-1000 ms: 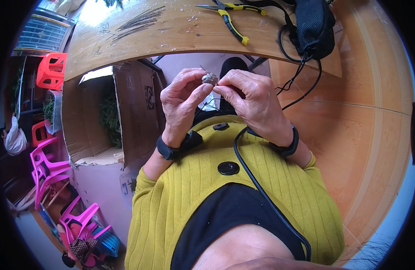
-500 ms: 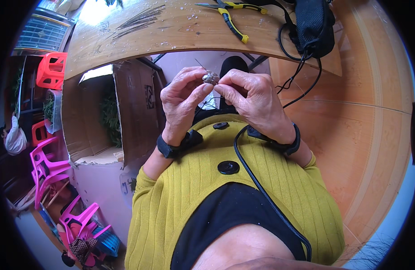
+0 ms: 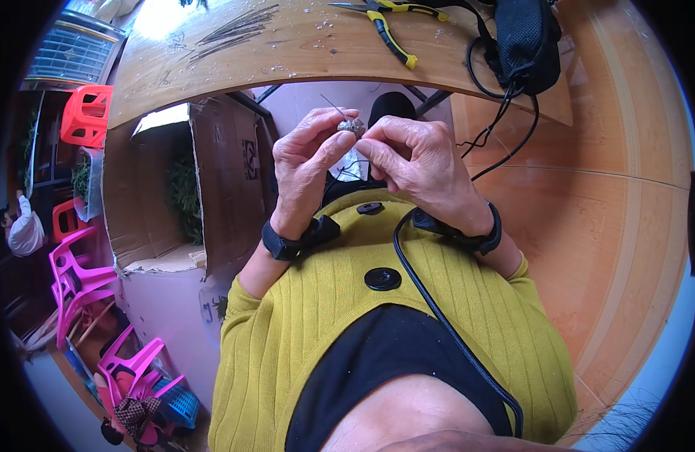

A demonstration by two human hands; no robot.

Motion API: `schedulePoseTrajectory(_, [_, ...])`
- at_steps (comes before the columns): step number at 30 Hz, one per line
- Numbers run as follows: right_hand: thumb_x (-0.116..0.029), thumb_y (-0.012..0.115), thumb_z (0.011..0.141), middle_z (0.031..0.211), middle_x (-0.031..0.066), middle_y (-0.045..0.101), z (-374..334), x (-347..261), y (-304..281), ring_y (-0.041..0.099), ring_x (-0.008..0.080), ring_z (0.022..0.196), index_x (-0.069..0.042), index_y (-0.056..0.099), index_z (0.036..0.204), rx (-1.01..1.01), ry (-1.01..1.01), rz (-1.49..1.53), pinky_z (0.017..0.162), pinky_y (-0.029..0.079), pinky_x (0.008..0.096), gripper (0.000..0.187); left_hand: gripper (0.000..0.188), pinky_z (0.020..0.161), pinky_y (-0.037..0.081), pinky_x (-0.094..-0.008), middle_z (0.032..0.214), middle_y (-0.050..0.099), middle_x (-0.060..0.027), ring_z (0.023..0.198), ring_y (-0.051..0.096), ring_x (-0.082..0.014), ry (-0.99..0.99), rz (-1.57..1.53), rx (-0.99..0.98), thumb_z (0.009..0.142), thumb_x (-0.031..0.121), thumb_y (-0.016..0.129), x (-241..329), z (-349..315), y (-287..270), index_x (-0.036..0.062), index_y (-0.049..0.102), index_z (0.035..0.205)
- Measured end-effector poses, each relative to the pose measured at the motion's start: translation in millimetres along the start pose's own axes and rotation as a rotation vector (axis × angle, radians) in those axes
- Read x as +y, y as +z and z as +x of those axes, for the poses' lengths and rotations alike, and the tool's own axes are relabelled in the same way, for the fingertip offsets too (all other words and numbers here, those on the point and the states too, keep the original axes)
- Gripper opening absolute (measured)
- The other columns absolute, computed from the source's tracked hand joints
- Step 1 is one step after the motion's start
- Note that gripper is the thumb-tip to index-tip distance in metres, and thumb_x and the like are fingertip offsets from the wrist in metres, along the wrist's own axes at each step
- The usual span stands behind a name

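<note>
Above my lap, my left hand point(image 3: 304, 164) pinches a small silvery roundish piece point(image 3: 350, 126) between thumb and fingers. A thin dark wire point(image 3: 332, 103) sticks up from it toward the table. My right hand point(image 3: 425, 162) meets it from the right, thumb and forefinger pressed together at the edge of the piece. What those right fingertips grip is too small and covered to name. Both hands are close together, just in front of the table's near edge.
On the wooden table point(image 3: 310, 56) lie thin dark wires point(image 3: 234, 34), yellow-and-black pliers point(image 3: 391, 38) and a black mesh pouch point(image 3: 524, 45) with cables. An open cardboard box point(image 3: 148, 203) with greenery stands left. Pink chairs point(image 3: 76, 279) and another person point(image 3: 24, 230) are farther left.
The silvery piece has turned slightly and sits a little higher between my fingers. My left hand has shifted slightly; my right hand keeps its pinch beside the piece.
</note>
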State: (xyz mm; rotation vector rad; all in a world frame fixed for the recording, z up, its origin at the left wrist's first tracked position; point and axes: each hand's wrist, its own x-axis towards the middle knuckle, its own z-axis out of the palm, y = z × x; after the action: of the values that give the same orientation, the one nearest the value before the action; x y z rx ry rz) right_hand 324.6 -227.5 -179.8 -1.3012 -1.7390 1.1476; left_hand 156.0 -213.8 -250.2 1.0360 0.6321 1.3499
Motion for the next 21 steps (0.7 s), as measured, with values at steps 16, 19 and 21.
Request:
schedulePoseTrajectory(16, [-0.001, 0.074, 0.075, 0.087, 0.0107, 0.061, 10.4, 30.6, 7.5, 0.062, 0.0204, 0.073, -0.001, 0.065, 0.095, 0.252, -0.621, -0.285, 0.061, 0.051, 0.0280, 0.021, 0.024, 0.080, 0.052, -0.0259, 0.112, 0.064, -0.0126, 0.090, 0.063, -0.0136, -0.108, -0.150, 0.039, 0.090, 0.003, 0.061, -0.5, -0.1, -0.9, -0.0028, 0.063, 0.113])
schedulePoseTrajectory(19, [-0.003, 0.074, 0.075, 0.086, 0.0114, 0.061, 12.2, 30.6, 9.5, 0.063, 0.0242, 0.074, -0.002, 0.065, 0.093, 0.323, -0.721, -0.397, 0.064, 0.052, 0.0307, 0.021, 0.025, 0.081, 0.052, -0.0254, 0.114, 0.063, -0.0128, 0.092, 0.062, -0.0129, -0.081, -0.122, 0.041, 0.090, 0.003, 0.061, -1.6, 0.1, -1.9, -0.0014, 0.064, 0.114])
schedulePoseTrajectory(21, [-0.003, 0.074, 0.076, 0.087, 0.0116, 0.061, 12.5, 30.5, 10.1, 0.063, 0.0242, 0.075, -0.002, 0.065, 0.092, 0.325, -0.728, -0.412, 0.064, 0.052, 0.0310, 0.019, 0.025, 0.080, 0.051, -0.0246, 0.113, 0.063, -0.0121, 0.091, 0.061, -0.0122, -0.081, -0.113, 0.044, 0.090, 0.003, 0.061, -0.7, 0.7, -0.2, -0.0014, 0.064, 0.114])
